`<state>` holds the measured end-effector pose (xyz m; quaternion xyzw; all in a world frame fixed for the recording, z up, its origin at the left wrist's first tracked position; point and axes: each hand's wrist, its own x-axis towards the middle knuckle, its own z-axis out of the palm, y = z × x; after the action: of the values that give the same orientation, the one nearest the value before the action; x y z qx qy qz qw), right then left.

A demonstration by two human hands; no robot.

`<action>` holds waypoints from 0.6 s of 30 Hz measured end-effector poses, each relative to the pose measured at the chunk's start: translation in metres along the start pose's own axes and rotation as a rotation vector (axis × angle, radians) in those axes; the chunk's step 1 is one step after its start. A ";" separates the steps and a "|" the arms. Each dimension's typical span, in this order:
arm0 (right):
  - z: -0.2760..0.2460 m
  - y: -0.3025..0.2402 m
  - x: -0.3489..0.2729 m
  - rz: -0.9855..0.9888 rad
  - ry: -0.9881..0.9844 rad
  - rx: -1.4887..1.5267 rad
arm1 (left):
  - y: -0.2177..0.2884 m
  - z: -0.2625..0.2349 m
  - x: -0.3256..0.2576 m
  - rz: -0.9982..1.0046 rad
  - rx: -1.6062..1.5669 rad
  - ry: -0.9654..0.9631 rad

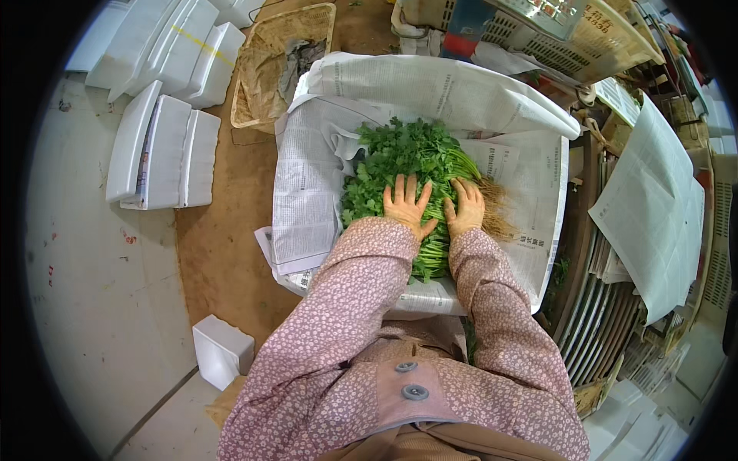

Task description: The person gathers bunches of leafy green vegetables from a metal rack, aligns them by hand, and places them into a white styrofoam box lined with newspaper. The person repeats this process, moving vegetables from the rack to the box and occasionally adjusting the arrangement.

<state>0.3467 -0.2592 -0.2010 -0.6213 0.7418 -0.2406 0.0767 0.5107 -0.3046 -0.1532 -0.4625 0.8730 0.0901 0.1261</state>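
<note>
A thick bundle of leafy green cilantro (415, 150) lies in a white box (573, 127) lined with printed newspaper (307, 177). Its leaves point left and its brown roots (498, 207) point right. My left hand (407, 201) rests flat on the leaves and stems with its fingers spread. Beside it, my right hand (466, 207) lies on the stems close to the roots, its fingers stretched out and pressing down. Neither hand is wrapped around the bundle.
White foam boxes (165, 150) stand at the left, with a small one (223, 349) nearer me. A tan plastic basket (244, 84) holds dark cloth at the far left. Newspaper sheets (653, 207) hang over stacked flat panels (600, 323) on the right. Crates (615, 46) stand behind.
</note>
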 end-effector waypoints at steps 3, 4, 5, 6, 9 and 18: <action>0.009 0.002 0.005 0.014 0.060 -0.020 | 0.000 0.010 0.014 -0.017 0.007 -0.002; 0.012 0.003 0.008 0.016 0.053 -0.007 | -0.002 0.011 0.017 -0.019 0.004 -0.008; 0.008 0.002 0.009 0.023 0.051 -0.001 | -0.001 0.009 0.018 -0.011 -0.002 -0.012; 0.005 0.003 0.008 0.035 0.050 0.005 | 0.000 0.006 0.018 0.002 -0.006 -0.017; -0.005 0.004 0.015 0.039 0.014 0.035 | -0.003 0.020 0.022 0.022 -0.058 0.073; -0.162 -0.028 -0.062 0.277 0.083 0.516 | -0.022 0.026 0.034 0.110 0.065 0.103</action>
<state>0.3181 -0.1604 -0.0585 -0.4637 0.7363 -0.4336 0.2341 0.5143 -0.3364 -0.1893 -0.4135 0.9048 0.0447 0.0908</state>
